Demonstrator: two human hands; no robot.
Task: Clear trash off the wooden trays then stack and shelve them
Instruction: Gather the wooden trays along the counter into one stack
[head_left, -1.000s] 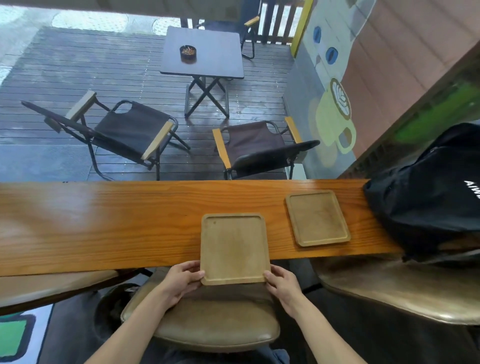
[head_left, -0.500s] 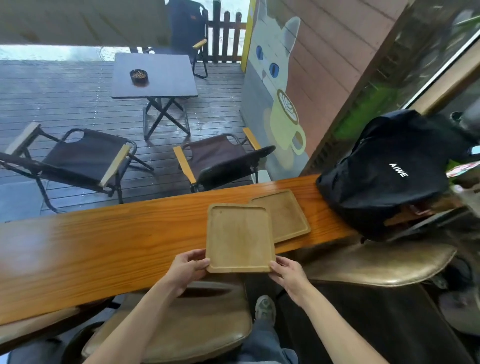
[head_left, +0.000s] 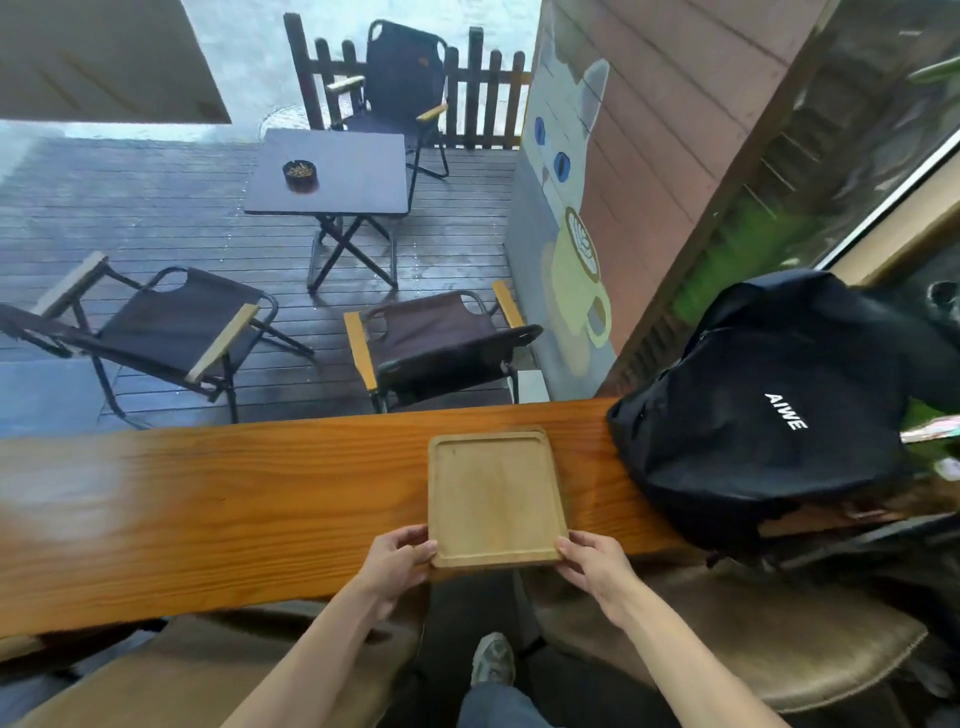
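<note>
The left hand and the right hand each pinch a near corner of the top tray, which lies on a second tray on the counter, probably to align the stack, while the black backpack crowds the right side.

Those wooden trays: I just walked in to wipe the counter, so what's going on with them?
A person holds the top tray by its near corners, left hand and right hand, setting it on the second tray, whose edge peeks out behind. Both look free of trash. A black backpack sits beside them on the counter.
</note>
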